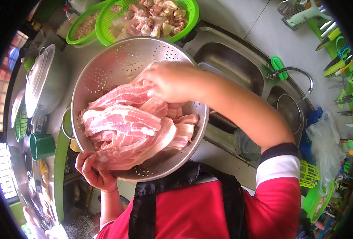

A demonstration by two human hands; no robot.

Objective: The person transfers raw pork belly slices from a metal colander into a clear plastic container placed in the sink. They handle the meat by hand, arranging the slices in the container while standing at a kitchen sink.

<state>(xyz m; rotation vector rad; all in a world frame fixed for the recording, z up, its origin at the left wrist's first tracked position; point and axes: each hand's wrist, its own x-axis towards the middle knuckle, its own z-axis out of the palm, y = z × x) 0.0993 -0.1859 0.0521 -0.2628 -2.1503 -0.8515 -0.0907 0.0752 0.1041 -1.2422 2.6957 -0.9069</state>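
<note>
A large perforated metal colander (104, 65) sits before me, heaped with raw pork belly slices (121, 119) streaked with white fat. At its lower-left rim, my left hand (97, 171) has its fingers curled around the end of a long slice. My right hand (170, 82) reaches across from the right, over the far side of the pile. Its fingers are closed on the upper end of a slice, and its fingertips are partly hidden among the meat. More meat lies beneath the top slices, mostly covered.
Green plastic baskets hold raw chicken pieces (155, 19) and pale chopped food (87, 27) beyond the colander. A double steel sink (230, 53) with a curved faucet (306, 76) lies right. Left stand a lidded metal pot (49, 86) and green plastic container (42, 146). Knives and scissors (335, 67) hang far right.
</note>
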